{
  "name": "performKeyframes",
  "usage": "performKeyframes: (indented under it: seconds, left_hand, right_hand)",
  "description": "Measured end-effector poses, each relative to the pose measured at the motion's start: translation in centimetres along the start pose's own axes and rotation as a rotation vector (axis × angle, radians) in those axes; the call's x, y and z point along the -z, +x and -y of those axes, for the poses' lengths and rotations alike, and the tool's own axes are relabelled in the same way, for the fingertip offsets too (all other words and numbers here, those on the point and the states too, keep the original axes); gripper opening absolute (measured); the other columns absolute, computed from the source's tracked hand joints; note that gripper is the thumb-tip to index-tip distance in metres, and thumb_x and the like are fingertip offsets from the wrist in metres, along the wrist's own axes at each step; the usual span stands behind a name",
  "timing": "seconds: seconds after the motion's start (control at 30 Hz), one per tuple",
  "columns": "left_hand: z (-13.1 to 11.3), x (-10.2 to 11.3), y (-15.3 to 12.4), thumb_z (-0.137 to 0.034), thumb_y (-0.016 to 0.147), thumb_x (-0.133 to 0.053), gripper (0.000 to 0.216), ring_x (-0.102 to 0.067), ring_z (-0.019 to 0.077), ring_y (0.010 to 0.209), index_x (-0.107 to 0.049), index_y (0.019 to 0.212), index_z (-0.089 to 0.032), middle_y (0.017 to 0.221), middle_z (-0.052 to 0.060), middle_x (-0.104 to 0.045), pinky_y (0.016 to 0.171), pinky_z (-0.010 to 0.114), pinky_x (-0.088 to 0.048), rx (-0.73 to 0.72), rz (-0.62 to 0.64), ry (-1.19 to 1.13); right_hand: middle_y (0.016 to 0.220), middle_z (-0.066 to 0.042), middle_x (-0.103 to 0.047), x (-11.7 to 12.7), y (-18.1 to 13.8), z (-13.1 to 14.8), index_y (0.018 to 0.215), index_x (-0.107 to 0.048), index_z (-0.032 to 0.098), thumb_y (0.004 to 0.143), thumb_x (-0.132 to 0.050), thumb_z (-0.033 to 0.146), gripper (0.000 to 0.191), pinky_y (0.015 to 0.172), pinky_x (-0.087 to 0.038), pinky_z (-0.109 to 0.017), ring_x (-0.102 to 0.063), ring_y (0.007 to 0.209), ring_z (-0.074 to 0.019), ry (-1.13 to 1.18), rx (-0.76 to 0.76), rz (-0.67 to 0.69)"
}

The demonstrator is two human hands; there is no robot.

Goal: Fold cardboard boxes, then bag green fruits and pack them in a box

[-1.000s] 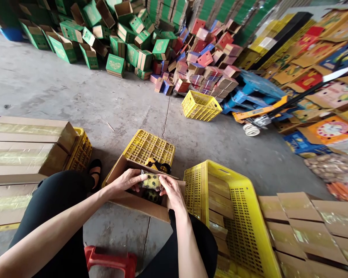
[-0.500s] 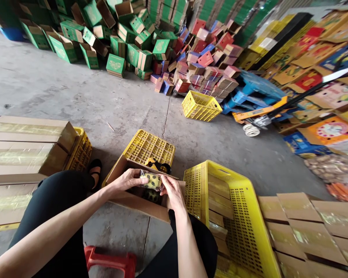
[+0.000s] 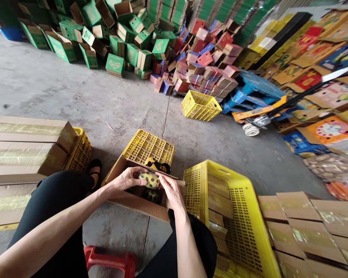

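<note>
Both my hands meet over an open brown cardboard box (image 3: 139, 206) that rests on an upturned yellow crate (image 3: 149, 146). My left hand (image 3: 129, 178) and my right hand (image 3: 168, 190) are closed on the two ends of a small yellow-and-black patterned packet (image 3: 149, 180), held above the box's opening. More dark patterned items lie inside the box under the packet. A yellow and black tape dispenser (image 3: 159, 165) sits at the box's far rim.
A tall yellow crate (image 3: 234, 216) holding flat cardboard stands at my right, with taped brown boxes (image 3: 307, 227) beyond it. Taped boxes (image 3: 20, 150) are stacked on my left. A red stool (image 3: 110, 262) is under me. Green and pink cartons, another yellow crate (image 3: 201, 105) and a pallet jack (image 3: 258, 116) lie farther off.
The packet has turned and closed up between my fingers, looking smaller and more compact than before. My hands have drawn slightly nearer each other.
</note>
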State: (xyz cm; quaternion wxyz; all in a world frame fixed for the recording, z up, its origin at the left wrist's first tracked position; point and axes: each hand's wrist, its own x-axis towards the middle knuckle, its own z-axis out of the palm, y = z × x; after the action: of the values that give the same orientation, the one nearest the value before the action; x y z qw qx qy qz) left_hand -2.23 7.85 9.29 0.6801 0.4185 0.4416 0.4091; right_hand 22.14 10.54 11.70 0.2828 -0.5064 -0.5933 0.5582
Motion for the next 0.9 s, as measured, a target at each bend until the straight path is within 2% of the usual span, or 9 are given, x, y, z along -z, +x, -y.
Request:
performKeyframes:
  seconds: [0.2,0.27,0.37,0.53,0.67,0.77,0.9]
  left_hand:
    - [-0.5,0.0,-0.2,-0.051,0.071,-0.091,0.061,-0.071,0.0256,0.096,-0.073,0.115,-0.013,0.104,0.010,-0.078,0.090,0.035,-0.053,-0.010,0.037,0.037]
    - [-0.7,0.0,-0.3,-0.052,0.074,-0.089,0.057,-0.071,0.0259,0.096,-0.074,0.113,-0.013,0.104,0.010,-0.078,0.089,0.035,-0.053,-0.008,0.049,0.046]
    - [-0.9,0.0,-0.5,-0.053,0.077,-0.087,0.055,-0.070,0.0253,0.095,-0.075,0.111,-0.012,0.103,0.010,-0.077,0.087,0.034,-0.052,-0.001,0.057,0.055]
    - [-0.9,-0.2,-0.6,-0.060,0.079,-0.082,0.058,-0.068,0.0218,0.086,-0.075,0.109,-0.010,0.099,0.010,-0.076,0.076,0.030,-0.052,0.017,0.063,0.061]
    - [-1.0,-0.3,-0.6,-0.066,0.078,-0.080,0.059,-0.066,0.0197,0.077,-0.075,0.099,-0.010,0.087,0.008,-0.073,0.069,0.030,-0.054,0.070,0.038,0.056]
    - [-1.1,-0.3,-0.7,-0.068,0.077,-0.080,0.061,-0.067,0.0200,0.076,-0.075,0.096,-0.011,0.085,0.008,-0.073,0.071,0.031,-0.056,0.100,0.046,0.049]
    - [-1.4,-0.5,-0.9,-0.070,0.080,-0.075,0.065,-0.073,0.0226,0.082,-0.075,0.108,-0.012,0.098,0.011,-0.076,0.077,0.034,-0.059,0.147,0.057,0.047]
  right_hand:
    - [0.106,-0.004,-0.081,0.0,0.0,-0.4,0.119,-0.081,0.025,0.091,-0.065,0.067,0.053,0.099,-0.055,-0.047,-0.072,0.104,-0.0307,-0.043,-0.022,-0.035]
    - [0.108,-0.005,-0.081,-0.1,0.1,-0.4,0.115,-0.082,0.025,0.089,-0.067,0.068,0.052,0.101,-0.055,-0.046,-0.072,0.107,-0.0310,-0.028,-0.014,-0.056]
    - [0.121,-0.007,-0.079,-0.3,0.1,-0.1,0.113,-0.081,0.026,0.088,-0.070,0.067,0.049,0.108,-0.052,-0.047,-0.069,0.120,-0.0318,0.045,-0.003,-0.055]
    - [0.129,-0.008,-0.074,-0.3,-0.3,0.4,0.134,-0.069,0.029,0.087,-0.076,0.060,0.056,0.104,-0.055,-0.046,-0.068,0.122,-0.0299,0.126,-0.036,0.068]
    - [0.141,-0.006,-0.066,-0.2,-0.6,0.3,0.135,-0.067,0.032,0.083,-0.083,0.052,0.059,0.101,-0.056,-0.043,-0.066,0.123,-0.0288,0.066,0.021,0.186]
    - [0.138,-0.004,-0.067,-0.1,-0.7,0.2,0.131,-0.070,0.032,0.082,-0.084,0.049,0.054,0.102,-0.055,-0.042,-0.066,0.122,-0.0276,0.001,0.053,0.182]
    - [0.121,-0.004,-0.073,-0.3,-0.7,0.3,0.124,-0.073,0.028,0.082,-0.084,0.048,0.047,0.093,-0.056,-0.038,-0.069,0.108,-0.0255,-0.005,0.009,0.150]
